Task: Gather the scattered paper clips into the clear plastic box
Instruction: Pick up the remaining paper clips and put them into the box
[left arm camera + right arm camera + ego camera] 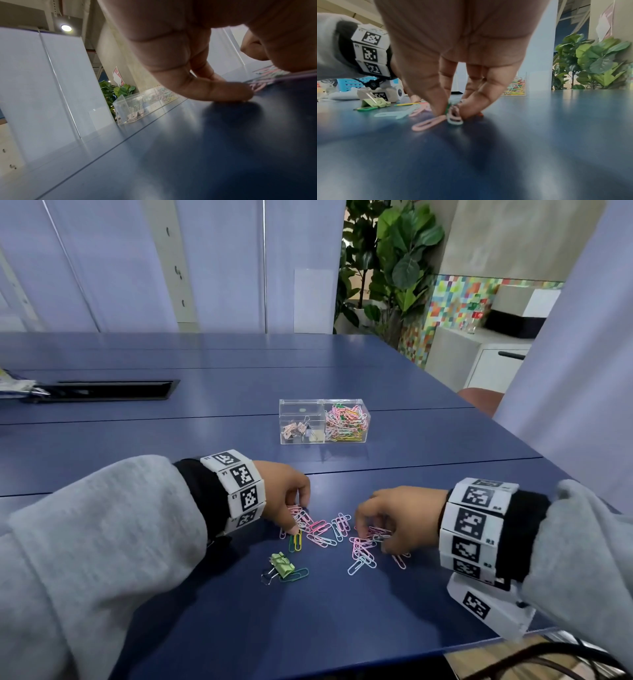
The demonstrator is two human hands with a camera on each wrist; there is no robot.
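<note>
Down at the near edge of the blue table (394, 440), both hands are mid-scoop: right hand (399, 517) pinches a few paper clips (337, 534), left hand (286, 496) curls onto more, so next comes lifting them to the clear plastic box (323, 421) just beyond.

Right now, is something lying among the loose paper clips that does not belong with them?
Yes. A green binder clip lies on the table beside a green paper clip, near the left hand. Binder clips sit in the clear box's left compartment.
</note>
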